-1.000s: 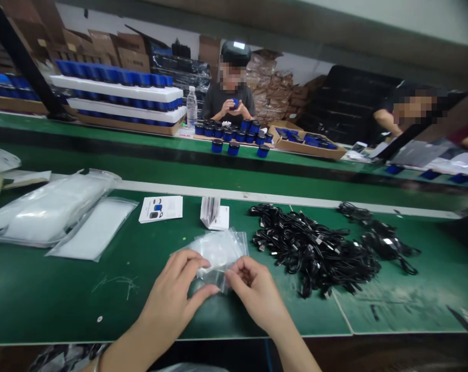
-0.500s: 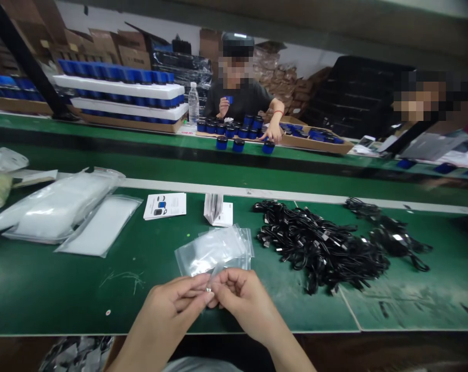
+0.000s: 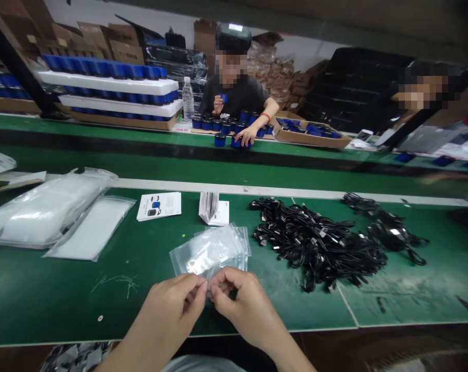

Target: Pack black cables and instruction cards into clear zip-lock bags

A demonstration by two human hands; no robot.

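Observation:
My left hand (image 3: 180, 302) and my right hand (image 3: 237, 299) meet at the front middle of the green table, fingertips almost touching. Each is closed in a pinch on the near edge of a clear plastic bag (image 3: 207, 279), which my fingers largely cover. Right beyond them lies a loose pile of clear plastic bags (image 3: 218, 248), overlapping one another. Behind the pile, a folded stack of leaflets (image 3: 209, 207) stands partly fanned. To its left rests a flat stack of printed leaflets (image 3: 159, 205).
A heap of black cables (image 3: 319, 243) covers the table at right. Bulky clear packs (image 3: 56, 206) lie at left. Across the green conveyor (image 3: 180, 165), a co-worker's hand (image 3: 249, 135) touches blue jars (image 3: 220, 139). Stacked white trays (image 3: 113, 80) hold more.
My fingertips have drawn tighter together on the bag, and a small shiny spot between them is out of sight. The co-worker's hand has shifted left along the jars. The view tilted slightly.

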